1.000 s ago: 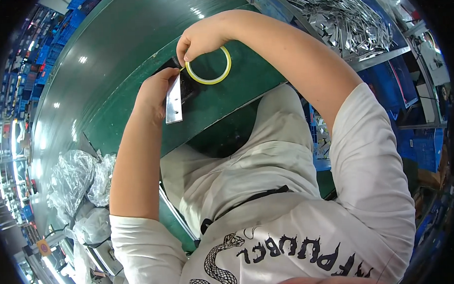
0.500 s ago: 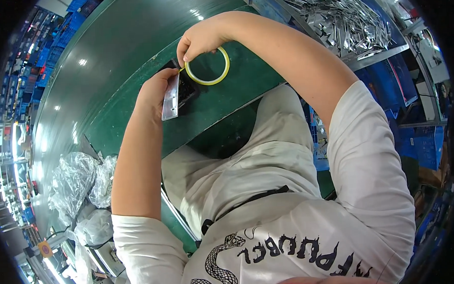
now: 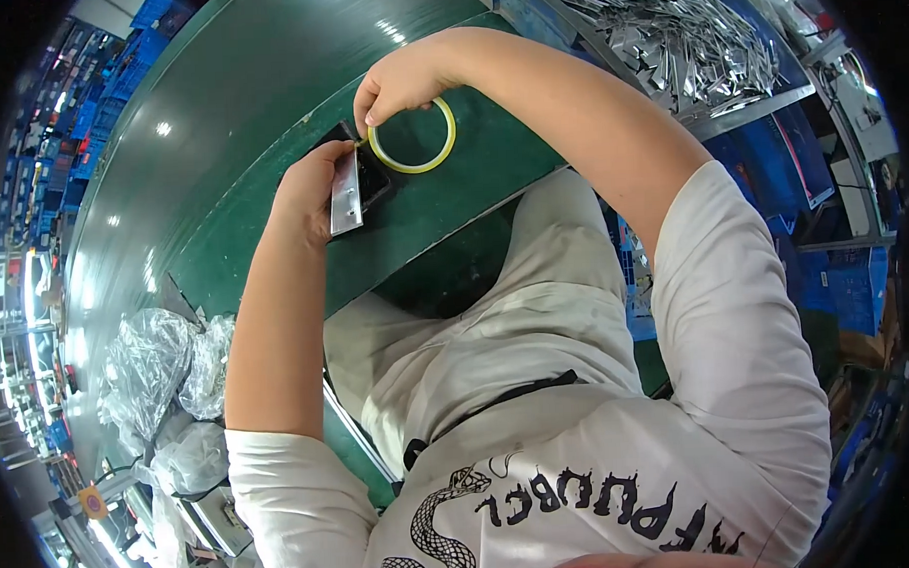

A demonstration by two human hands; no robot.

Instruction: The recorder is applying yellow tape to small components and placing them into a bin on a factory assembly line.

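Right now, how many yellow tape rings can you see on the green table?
1. The yellow tape ring lies flat on the green table, under the right hand and beside the left hand. Others may be hidden behind the arms.

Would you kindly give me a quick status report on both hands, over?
Left hand grips a flat metal strip over a black part. Right hand pinches at the yellow tape ring. Green bench between them unobstructed.
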